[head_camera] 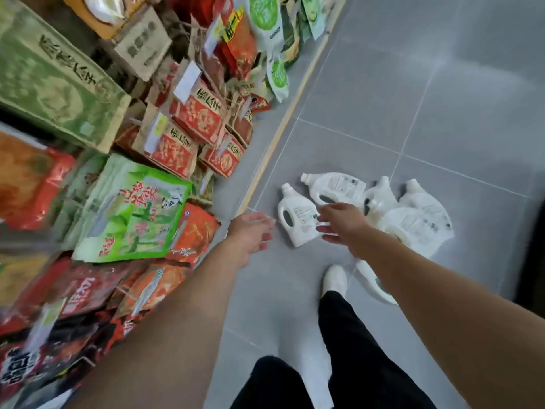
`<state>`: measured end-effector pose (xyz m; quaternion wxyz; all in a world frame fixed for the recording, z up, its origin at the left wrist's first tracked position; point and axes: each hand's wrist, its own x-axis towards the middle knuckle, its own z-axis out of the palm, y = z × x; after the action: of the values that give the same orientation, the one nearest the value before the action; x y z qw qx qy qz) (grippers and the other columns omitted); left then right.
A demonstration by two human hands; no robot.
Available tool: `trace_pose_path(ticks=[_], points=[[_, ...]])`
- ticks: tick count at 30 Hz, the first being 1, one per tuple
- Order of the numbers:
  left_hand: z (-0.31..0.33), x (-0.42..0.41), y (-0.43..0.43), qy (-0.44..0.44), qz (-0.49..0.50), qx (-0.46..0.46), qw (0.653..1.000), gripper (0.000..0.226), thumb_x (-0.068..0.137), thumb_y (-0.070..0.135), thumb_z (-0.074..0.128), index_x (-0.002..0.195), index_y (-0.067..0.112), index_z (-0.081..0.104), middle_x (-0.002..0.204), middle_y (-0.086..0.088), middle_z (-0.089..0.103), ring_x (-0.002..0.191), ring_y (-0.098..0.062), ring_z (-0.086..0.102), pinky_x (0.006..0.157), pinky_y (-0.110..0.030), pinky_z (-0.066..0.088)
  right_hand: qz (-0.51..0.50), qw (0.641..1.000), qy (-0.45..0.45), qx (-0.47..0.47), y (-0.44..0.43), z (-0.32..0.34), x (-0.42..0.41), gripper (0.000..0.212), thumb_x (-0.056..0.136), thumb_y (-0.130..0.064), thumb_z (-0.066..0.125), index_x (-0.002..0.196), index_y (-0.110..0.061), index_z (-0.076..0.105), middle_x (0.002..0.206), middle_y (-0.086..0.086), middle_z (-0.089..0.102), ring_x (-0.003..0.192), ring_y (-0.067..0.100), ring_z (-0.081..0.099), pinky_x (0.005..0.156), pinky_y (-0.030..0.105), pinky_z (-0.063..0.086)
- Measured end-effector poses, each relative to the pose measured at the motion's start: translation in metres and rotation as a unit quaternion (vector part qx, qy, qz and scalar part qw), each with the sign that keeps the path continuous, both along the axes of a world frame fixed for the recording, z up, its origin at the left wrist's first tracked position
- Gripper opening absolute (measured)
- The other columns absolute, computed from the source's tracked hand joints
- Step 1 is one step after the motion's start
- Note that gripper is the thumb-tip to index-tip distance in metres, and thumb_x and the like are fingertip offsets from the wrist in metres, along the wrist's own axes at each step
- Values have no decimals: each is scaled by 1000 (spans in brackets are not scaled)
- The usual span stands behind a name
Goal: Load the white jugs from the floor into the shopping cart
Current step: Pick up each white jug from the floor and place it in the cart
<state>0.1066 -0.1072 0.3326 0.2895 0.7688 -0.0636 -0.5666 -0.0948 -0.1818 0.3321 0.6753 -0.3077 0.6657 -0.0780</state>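
A: Which step is in hand?
B: The reach. The jugs (339, 187) lie clustered on the floor (442, 98); nothing is grasped. The left hand (253, 234) and right hand (342, 222) are held slack-fingered by the nearest jug (296, 212).
A: What is called for next?
B: Its handle should be gripped; no cart is seen.

Smooth white plastic jugs (298, 215) on matt grey floor tiles (442, 93)
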Motion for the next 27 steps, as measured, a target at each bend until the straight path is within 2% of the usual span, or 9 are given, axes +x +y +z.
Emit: trace_pose_path(ticks=[3, 6, 10, 12, 14, 18, 20, 23, 27], points=[[-43, 5, -47, 3, -29, 16, 999, 31, 100, 10, 74, 129, 16, 63, 113, -10, 74, 89, -24, 70, 76, -34, 57, 14, 1000, 10, 18, -40, -48, 4, 15, 111, -26, 62, 118, -14, 68, 109, 5, 70, 97, 23, 70, 92, 38, 58], [-91, 13, -87, 14, -81, 34, 996, 31, 99, 10, 76, 128, 14, 66, 108, -9, 73, 89, -24, 70, 81, -36, 57, 9, 999, 19, 39, -70, -109, 11, 18, 110, -27, 64, 121, -14, 69, 109, 5, 72, 92, 22, 71, 84, 35, 59], [-182, 24, -121, 8, -110, 58, 992, 36, 98, 12, 78, 132, 12, 67, 104, -7, 74, 83, -21, 71, 74, -32, 58, 30, 998, 51, 34, -96, -207, 22, 23, 108, -25, 65, 121, -7, 72, 109, 10, 72, 85, 21, 69, 71, 29, 54], [-235, 27, -132, 14, -117, 77, 990, 35, 97, 13, 79, 130, 13, 69, 104, -6, 75, 82, -20, 71, 70, -29, 57, 49, 995, 78, 35, -102, -259, 24, 30, 107, -24, 67, 127, -2, 74, 113, 16, 75, 89, 24, 70, 78, 33, 57], [-292, 31, -140, 18, -131, 92, 987, 36, 95, 14, 81, 129, 13, 70, 102, -6, 76, 79, -20, 71, 68, -29, 57, 71, 991, 108, 32, -105, -311, 27, 36, 106, -27, 69, 134, -4, 73, 127, 20, 76, 109, 31, 73, 96, 39, 59], [-406, 38, -149, 21, -141, 115, 983, 37, 94, 13, 82, 129, 11, 70, 102, -9, 76, 84, -24, 71, 66, -29, 57, 127, 983, 126, 45, -109, -417, 36, 64, 102, -39, 77, 156, -12, 56, 151, 13, 65, 137, 31, 63, 106, 32, 45], [-456, 40, -148, 6, -144, 125, 982, 41, 93, 19, 84, 131, 13, 69, 107, -8, 75, 81, -21, 70, 69, -31, 59, 139, 981, 128, 32, -108, -468, 39, 82, 95, -42, 84, 162, -12, 46, 159, 14, 58, 141, 32, 61, 117, 38, 48], [-519, 40, -147, -43, -152, 122, 980, 61, 87, 34, 89, 139, 18, 62, 131, -5, 67, 84, -16, 65, 77, -35, 60, 143, 977, 157, 15, -111, -529, 41, 95, 86, -47, 91, 162, -13, 44, 157, 12, 60, 140, 33, 62, 114, 44, 53], [-575, 38, -155, -58, -159, 132, 977, 107, 68, 61, 94, 156, 26, 43, 146, 5, 58, 123, -24, 61, 103, -47, 55, 147, 972, 185, 15, -114, -586, 38, 126, 58, -74, 94, 163, -27, 43, 155, 9, 58, 136, 35, 64, 107, 53, 60]])
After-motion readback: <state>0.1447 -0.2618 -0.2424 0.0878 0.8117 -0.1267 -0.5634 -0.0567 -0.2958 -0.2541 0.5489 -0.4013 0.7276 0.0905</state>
